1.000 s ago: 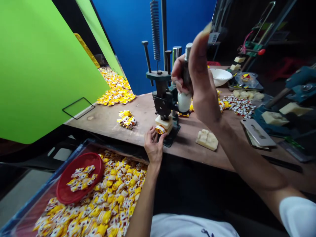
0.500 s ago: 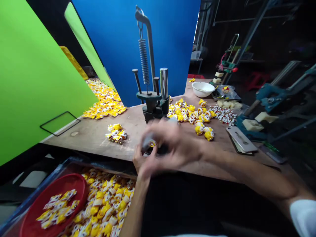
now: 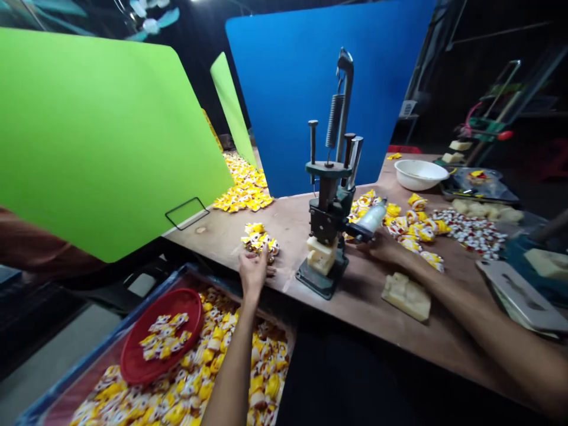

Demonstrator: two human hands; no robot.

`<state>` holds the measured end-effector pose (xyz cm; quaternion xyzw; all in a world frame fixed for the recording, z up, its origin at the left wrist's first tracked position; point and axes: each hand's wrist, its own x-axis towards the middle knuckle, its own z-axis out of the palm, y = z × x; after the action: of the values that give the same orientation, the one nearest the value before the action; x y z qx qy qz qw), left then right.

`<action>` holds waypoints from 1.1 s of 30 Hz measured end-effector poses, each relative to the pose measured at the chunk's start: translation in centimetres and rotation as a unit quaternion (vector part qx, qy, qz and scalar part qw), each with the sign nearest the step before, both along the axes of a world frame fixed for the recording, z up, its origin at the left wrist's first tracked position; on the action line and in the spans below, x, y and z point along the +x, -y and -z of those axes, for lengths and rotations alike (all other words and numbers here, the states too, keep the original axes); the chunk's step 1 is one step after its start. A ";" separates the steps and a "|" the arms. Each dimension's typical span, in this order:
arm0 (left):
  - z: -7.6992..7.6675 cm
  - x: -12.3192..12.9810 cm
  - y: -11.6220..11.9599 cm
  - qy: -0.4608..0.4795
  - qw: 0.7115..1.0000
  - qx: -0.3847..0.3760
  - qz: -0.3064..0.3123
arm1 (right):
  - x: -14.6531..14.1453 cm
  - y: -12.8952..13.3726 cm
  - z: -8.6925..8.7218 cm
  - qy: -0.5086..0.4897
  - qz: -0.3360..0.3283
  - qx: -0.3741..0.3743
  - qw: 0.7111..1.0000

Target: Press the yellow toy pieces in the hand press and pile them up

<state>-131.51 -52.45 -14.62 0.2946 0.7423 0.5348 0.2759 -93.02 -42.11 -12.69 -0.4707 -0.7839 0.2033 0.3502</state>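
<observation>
Between the hands, a dark green hand press point(image 3: 328, 204) stands on the tabletop point(image 3: 284, 236). The right hand point(image 3: 381, 247) grips a pale cylinder point(image 3: 371, 218) beside it; the open left hand point(image 3: 254, 273) sits at yellow wrapped packets point(image 3: 258, 239), the hands now apart rather than together.

bright, evenly lit, sharp, with warped wide-angle edges.

blue-rimmed tray point(image 3: 102, 344): its lower part is running off the bottom edge; print on the yellow packets point(image 3: 199, 378) is showing too small to read. silver-and-white cylinder point(image 3: 371, 216): its near end is sitting hidden behind the right grip point(image 3: 381, 247). reddish-brown shape point(image 3: 26, 242): is running off the left edge, cut off past telling.
</observation>
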 end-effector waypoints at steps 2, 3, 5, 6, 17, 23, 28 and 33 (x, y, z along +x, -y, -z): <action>-0.7 0.3 -0.1 -0.025 0.999 -0.003 -0.027 | 0.0 0.2 -0.1 0.016 -0.005 -0.016 1.000; -0.9 0.8 0.6 -0.043 0.998 0.006 -0.049 | 0.4 0.6 -0.3 0.019 -0.003 -0.024 1.000; -0.8 2.8 3.1 -0.090 0.992 0.059 -0.063 | 1.9 2.1 -1.0 0.003 0.005 -0.051 0.999; -0.5 4.2 4.7 -0.119 0.987 0.100 -0.043 | 2.7 3.2 -1.5 -0.020 0.008 -0.075 0.997; 3.3 15.0 12.1 -0.043 0.935 0.268 0.227 | -4.2 13.9 -1.3 -0.298 -0.095 -0.463 0.829; 2.4 12.1 7.5 -0.046 0.959 0.228 0.159 | -1.6 11.1 0.3 -0.357 -0.014 -0.388 0.849; 0.5 13.6 5.4 -0.135 0.965 0.170 0.147 | 1.9 6.6 -2.7 -0.387 0.017 -0.347 0.854; 0.3 13.5 5.3 -0.168 0.956 0.182 0.155 | 1.9 1.0 -6.8 -0.493 -0.019 -0.353 0.795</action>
<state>-118.01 -57.74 -14.93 0.5370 0.6128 0.5547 0.1689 -91.11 -43.11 -5.87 -0.3825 -0.3874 0.6774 0.4946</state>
